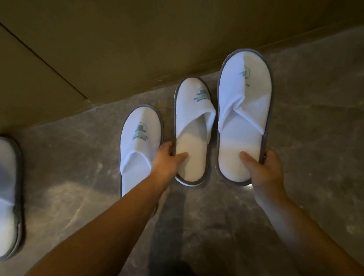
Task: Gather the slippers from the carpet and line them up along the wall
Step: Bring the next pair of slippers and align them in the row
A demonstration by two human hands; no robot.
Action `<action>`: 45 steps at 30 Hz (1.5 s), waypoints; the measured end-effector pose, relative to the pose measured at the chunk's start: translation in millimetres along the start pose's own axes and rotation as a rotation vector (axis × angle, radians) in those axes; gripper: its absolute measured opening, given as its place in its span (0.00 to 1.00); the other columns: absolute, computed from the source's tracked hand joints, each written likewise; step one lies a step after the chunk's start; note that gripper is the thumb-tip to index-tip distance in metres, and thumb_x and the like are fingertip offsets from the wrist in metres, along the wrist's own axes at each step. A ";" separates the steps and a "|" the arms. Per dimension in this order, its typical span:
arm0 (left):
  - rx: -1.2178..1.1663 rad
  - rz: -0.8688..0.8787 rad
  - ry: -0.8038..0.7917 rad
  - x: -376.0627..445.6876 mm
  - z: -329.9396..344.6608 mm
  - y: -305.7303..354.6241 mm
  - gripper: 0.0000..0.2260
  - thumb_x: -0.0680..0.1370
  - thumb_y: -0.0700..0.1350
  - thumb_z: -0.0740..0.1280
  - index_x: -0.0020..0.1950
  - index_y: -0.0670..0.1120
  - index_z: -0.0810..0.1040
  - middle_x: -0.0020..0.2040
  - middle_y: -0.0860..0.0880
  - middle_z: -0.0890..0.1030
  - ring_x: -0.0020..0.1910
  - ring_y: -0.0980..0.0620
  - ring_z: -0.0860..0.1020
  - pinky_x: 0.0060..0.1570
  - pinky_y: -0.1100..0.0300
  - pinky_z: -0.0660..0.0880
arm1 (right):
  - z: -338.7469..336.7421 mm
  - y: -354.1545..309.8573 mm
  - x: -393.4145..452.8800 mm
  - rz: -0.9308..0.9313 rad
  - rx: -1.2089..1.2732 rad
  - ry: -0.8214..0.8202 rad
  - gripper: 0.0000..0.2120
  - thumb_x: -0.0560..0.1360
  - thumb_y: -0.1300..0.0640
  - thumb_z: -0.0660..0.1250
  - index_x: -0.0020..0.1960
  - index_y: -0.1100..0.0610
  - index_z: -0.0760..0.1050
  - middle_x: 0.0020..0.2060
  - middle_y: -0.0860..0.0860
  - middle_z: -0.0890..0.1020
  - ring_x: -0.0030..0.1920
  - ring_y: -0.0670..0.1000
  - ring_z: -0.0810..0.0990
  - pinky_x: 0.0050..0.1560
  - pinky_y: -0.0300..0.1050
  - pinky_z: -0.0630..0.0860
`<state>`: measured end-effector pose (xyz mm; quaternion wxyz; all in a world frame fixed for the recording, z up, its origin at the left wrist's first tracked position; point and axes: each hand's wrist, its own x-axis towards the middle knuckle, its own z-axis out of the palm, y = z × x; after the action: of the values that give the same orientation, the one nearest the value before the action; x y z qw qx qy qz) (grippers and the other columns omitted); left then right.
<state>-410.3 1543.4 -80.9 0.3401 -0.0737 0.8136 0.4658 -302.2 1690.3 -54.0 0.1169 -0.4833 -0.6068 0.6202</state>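
Several white slippers with grey trim and a green logo are in view. My left hand (167,159) grips the heel edge of the middle slipper (194,124), whose toe points at the wall (170,32); it rests on or just above the floor. My right hand (262,169) holds the heel of a larger-looking slipper (246,104), lifted above the floor, thumb on its insole. Another slipper (140,144) lies on the floor just left of my left hand, toe toward the wall. A fourth slipper (3,195) lies at the far left edge, partly cut off.
The floor (315,129) is glossy grey-brown marble. The tan wall runs diagonally across the top, with a corner or panel edge (44,61) at the left. Open floor lies right of the lifted slipper.
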 end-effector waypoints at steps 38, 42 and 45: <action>0.383 -0.016 0.436 -61.8 -312.6 -218.6 0.36 0.67 0.48 0.73 0.70 0.46 0.60 0.73 0.42 0.60 0.71 0.41 0.58 0.69 0.48 0.57 | 286.8 81.7 -164.2 -0.004 -0.741 -0.461 0.26 0.68 0.56 0.71 0.61 0.61 0.67 0.59 0.60 0.76 0.58 0.59 0.75 0.49 0.46 0.70; 0.472 -0.067 0.432 -54.3 -315.1 -237.6 0.43 0.65 0.53 0.73 0.72 0.48 0.52 0.75 0.41 0.51 0.72 0.38 0.51 0.70 0.43 0.54 | 289.0 92.6 -170.5 -0.228 -1.063 -0.308 0.40 0.64 0.47 0.73 0.69 0.58 0.59 0.67 0.59 0.68 0.65 0.60 0.68 0.62 0.53 0.68; 0.483 -0.110 0.408 -51.7 -316.4 -247.7 0.48 0.63 0.56 0.74 0.72 0.50 0.47 0.75 0.41 0.48 0.73 0.37 0.49 0.70 0.41 0.52 | 293.1 101.4 -182.2 -0.363 -1.179 -0.335 0.47 0.60 0.43 0.74 0.70 0.53 0.53 0.68 0.58 0.64 0.66 0.59 0.65 0.61 0.54 0.69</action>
<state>-416.3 1140.0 -118.2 0.2024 -0.1265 0.9468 0.2159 -382.6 1345.6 -118.1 -0.1617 -0.2525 -0.9284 0.2195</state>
